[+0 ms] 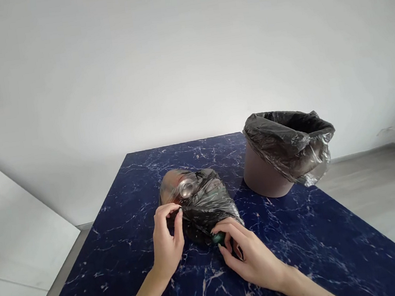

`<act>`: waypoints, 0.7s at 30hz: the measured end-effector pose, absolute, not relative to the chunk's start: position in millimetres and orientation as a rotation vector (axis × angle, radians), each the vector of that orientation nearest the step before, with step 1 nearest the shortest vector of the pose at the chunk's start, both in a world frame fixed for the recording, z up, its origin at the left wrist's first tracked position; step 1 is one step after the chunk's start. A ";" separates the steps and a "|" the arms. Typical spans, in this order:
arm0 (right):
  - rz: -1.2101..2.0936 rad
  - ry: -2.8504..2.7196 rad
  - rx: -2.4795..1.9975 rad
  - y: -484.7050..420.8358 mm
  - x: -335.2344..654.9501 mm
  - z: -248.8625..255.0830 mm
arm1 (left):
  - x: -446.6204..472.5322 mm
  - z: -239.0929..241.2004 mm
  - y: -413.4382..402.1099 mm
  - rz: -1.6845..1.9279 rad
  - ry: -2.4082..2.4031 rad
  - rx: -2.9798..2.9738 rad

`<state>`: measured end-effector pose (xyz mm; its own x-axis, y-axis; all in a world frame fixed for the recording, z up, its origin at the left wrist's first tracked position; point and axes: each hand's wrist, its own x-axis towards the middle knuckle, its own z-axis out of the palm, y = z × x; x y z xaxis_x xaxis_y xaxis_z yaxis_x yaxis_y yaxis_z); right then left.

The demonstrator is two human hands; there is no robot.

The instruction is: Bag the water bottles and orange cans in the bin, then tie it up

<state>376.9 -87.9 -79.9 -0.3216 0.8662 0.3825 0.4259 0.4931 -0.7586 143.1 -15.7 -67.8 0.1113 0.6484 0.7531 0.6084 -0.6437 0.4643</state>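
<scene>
A filled black plastic garbage bag (208, 198) lies on the dark blue marbled table (124, 256). Through its thin film show an orange-brown shape and a shiny round one, whose kinds I cannot make out. My left hand (168, 242) pinches the bag's near left edge between thumb and forefinger. At the near right side, my right hand (247, 253) has its curled fingers on the bag, beside a greenish part showing through the plastic. The bag's underside is hidden.
A brownish trash bin (267, 172) lined with a black bag (281, 141) stands at the table's right edge. Behind the table rises a pale wall (171, 63). White furniture (12, 242) is on the left, grey floor (379, 186) on the right.
</scene>
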 end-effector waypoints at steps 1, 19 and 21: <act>0.668 -1.923 -1.082 -86.9 377.3 -81.2 | 142.3 -66.5 -15.0 1.606 1.331 2.278; 0.391 -1.785 -1.099 -80.0 380.6 -83.2 | 152.9 -54.3 -21.9 1.654 1.150 2.193; 0.430 -1.772 -1.063 -79.0 383.7 -80.1 | 154.2 -52.5 -23.1 1.648 1.126 2.208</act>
